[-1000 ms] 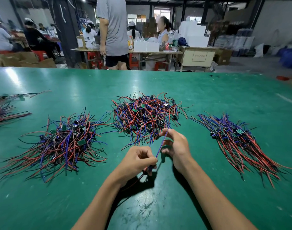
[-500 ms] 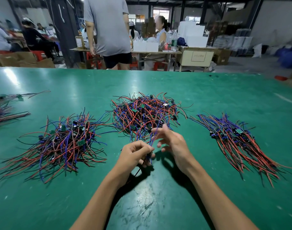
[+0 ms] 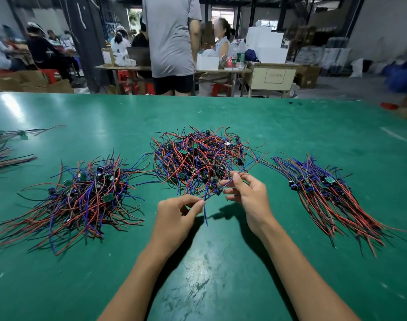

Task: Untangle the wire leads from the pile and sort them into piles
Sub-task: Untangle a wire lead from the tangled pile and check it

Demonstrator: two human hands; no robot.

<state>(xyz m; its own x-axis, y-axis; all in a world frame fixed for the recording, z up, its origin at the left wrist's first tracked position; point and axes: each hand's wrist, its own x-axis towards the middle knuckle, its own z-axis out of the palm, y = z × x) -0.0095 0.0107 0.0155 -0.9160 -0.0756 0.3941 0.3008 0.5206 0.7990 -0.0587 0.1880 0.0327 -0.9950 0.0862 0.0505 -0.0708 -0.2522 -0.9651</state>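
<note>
Green table (image 3: 290, 126), hands pinching lead (image 3: 206, 212)

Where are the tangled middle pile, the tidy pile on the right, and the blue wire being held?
tangled pile (image 3: 198, 163), head view, its middle.
tidy pile (image 3: 325, 193), head view, mid-bundle.
blue wire (image 3: 205, 214), head view, free end below left hand.

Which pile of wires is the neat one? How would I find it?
Start at the green table and find the right hand. Just beyond it to the right lies the neat pile. Its wires all lie combed one way, unlike the tangled middle pile and the messy left pile.
</note>
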